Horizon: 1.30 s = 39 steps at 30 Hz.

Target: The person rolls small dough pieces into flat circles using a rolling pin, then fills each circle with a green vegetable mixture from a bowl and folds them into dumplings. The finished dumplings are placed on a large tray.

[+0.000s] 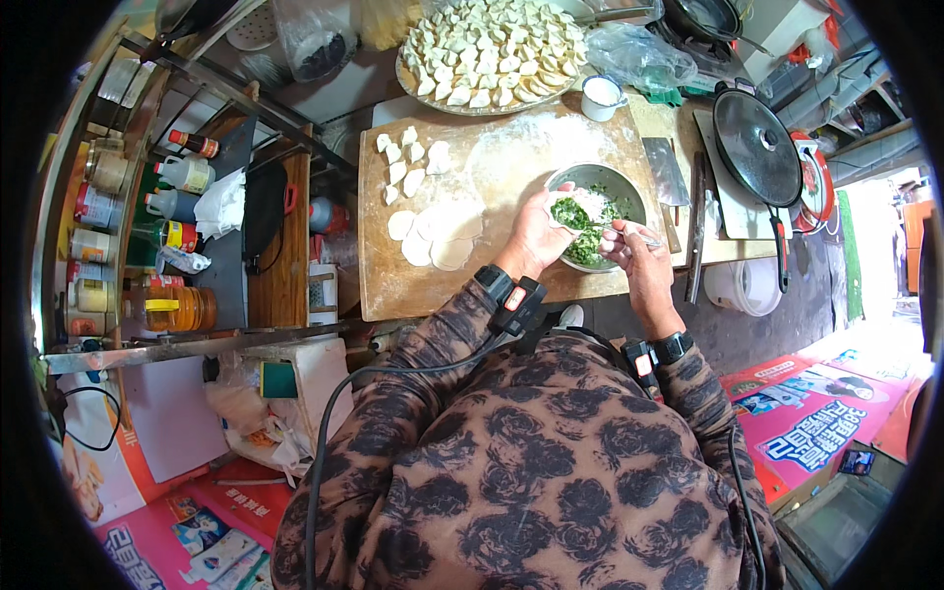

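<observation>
My left hand (537, 227) cups a dough wrapper (554, 219) with chopped green filling (568, 212) on it, over the near left rim of a metal bowl (633, 184). In my right hand (640, 254) is a metal spoon (640, 237), its tip hidden at the filling. More green filling (588, 245) and some pale mince lie in the bowl. Flat round dough wrappers (442, 230) overlap on the floured wooden board (413, 295) to the left. Beyond them sit several folded dumplings (413, 182).
A large round tray (435, 110) heaped with dumplings stands at the back, beside a white enamel mug (602, 99). Right of the bowl lie a cleaver (666, 171) and a dark rolling pin (695, 228). A lidded frying pan (758, 147) stands farther right. Shelves with bottles (184, 175) flank the left.
</observation>
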{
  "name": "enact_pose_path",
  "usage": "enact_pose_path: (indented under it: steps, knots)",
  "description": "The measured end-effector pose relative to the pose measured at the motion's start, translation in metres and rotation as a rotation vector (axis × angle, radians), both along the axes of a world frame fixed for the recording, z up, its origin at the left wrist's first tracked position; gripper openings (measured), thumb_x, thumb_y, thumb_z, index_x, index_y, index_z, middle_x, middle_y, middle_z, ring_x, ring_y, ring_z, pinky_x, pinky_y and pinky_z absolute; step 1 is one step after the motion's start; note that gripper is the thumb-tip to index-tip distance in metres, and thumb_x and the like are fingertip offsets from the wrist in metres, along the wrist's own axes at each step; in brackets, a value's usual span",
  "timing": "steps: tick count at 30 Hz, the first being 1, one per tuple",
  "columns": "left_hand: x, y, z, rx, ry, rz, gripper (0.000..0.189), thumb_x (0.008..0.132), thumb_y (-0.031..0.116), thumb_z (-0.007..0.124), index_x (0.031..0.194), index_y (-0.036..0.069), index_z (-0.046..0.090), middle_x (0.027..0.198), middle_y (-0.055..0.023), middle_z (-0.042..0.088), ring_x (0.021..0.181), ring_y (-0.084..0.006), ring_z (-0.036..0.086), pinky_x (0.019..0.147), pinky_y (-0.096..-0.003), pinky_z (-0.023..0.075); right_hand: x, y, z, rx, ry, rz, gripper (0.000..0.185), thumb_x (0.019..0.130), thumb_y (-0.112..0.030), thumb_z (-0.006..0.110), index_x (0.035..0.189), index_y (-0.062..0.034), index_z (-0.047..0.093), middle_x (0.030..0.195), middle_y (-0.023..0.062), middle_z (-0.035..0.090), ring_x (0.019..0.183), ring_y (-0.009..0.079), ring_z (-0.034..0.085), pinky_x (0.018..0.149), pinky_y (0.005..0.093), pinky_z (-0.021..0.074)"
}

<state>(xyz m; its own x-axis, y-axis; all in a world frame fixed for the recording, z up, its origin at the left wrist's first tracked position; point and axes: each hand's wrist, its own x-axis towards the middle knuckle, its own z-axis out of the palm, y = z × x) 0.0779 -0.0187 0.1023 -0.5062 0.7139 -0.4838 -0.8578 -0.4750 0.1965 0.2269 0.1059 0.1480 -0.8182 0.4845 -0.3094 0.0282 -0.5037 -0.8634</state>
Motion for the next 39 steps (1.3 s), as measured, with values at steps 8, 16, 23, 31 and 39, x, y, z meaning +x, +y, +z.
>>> enact_pose_path:
  steps: [8,16,23,31,39]
  knots:
    - [-0.010,-0.017,-0.008,-0.019,0.020,0.048,0.055,0.110,0.041,0.030,0.131,-0.003,0.056,0.137,-0.0208,0.058,0.128,-0.0340,0.054,0.116,-0.0503,0.0375,0.015,0.038,-0.010,0.458,0.009,0.015,0.022,0.102,-0.018,0.060,0.112,-0.0008,0.070,0.098,0.0074,0.072,0.085,0.0174,0.068,0.076,0.0302,0.0552]
    - [-0.007,-0.029,0.004,-0.007,0.142,-0.080,0.056,0.111,0.043,0.030,0.131,-0.005,0.052,0.134,-0.0239,0.059,0.125,-0.0351,0.057,0.111,-0.0489,0.0435,0.027,0.032,-0.041,1.769,-0.254,0.645,0.041,0.092,-0.022,0.069,0.132,-0.0159,0.063,0.128,0.0040,0.062,0.127,0.0274,0.053,0.111,0.0614,0.0333]
    - [-0.005,-0.027,0.011,-0.027,0.138,-0.144,0.054,0.111,0.041,0.031,0.134,-0.004,0.050,0.136,-0.0232,0.058,0.127,-0.0343,0.057,0.108,-0.0481,0.0472,0.034,0.023,-0.020,1.761,-0.184,0.696,0.053,0.086,-0.025,0.076,0.135,-0.0146,0.060,0.137,0.0061,0.058,0.135,0.0279,0.048,0.113,0.0633,0.0302]
    - [0.007,-0.020,0.020,-0.125,0.117,-0.256,0.041,0.109,0.029,0.038,0.134,-0.001,0.051,0.126,-0.0169,0.064,0.113,-0.0289,0.065,0.100,-0.0439,0.0530,0.005,0.004,0.014,1.544,0.224,0.291,0.034,0.078,-0.009,0.079,0.110,-0.0120,0.067,0.120,0.0087,0.062,0.117,0.0342,0.057,0.109,0.0537,0.0378]
    - [0.011,-0.016,0.032,-0.170,0.219,-0.366,0.041,0.110,0.029,0.035,0.133,0.000,0.051,0.120,-0.0139,0.065,0.107,-0.0244,0.066,0.095,-0.0401,0.0546,-0.011,0.003,0.018,1.343,0.259,0.288,0.017,0.078,-0.006,0.079,0.092,-0.0098,0.070,0.118,0.0102,0.061,0.110,0.0293,0.060,0.099,0.0424,0.0454]
